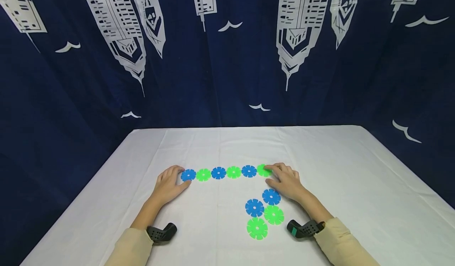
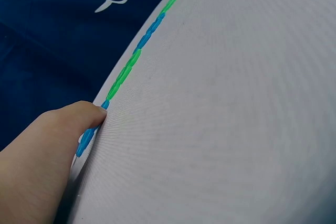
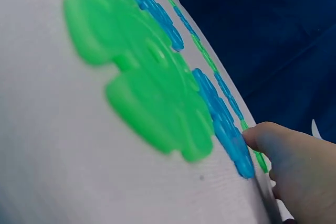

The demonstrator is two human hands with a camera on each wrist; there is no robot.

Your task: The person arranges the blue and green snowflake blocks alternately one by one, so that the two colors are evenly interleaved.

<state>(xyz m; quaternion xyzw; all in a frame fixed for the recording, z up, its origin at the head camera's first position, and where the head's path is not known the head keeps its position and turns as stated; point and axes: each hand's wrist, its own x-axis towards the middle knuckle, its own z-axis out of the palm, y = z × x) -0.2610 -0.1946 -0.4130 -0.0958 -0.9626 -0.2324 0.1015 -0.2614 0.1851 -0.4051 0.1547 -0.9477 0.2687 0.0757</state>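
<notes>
Midway: row of six discs (image 1: 226,172) laid, alternating blue-green; left hand (image 1: 168,187) and right hand (image 1: 286,182), fingers flat, touching row ends; four loose discs (image 1: 264,212) remain near.

two green discs (image 3: 142,72) lie flat on the white cloth (image 3: 52,150), filling the near view. just behind them sit blue discs (image 3: 223,124), and farther back a thin row of blue and green discs (image 3: 210,66) runs edge-on. the right hand (image 3: 299,166) rests at lower right, its thumb tip beside the nearest blue disc.
</notes>
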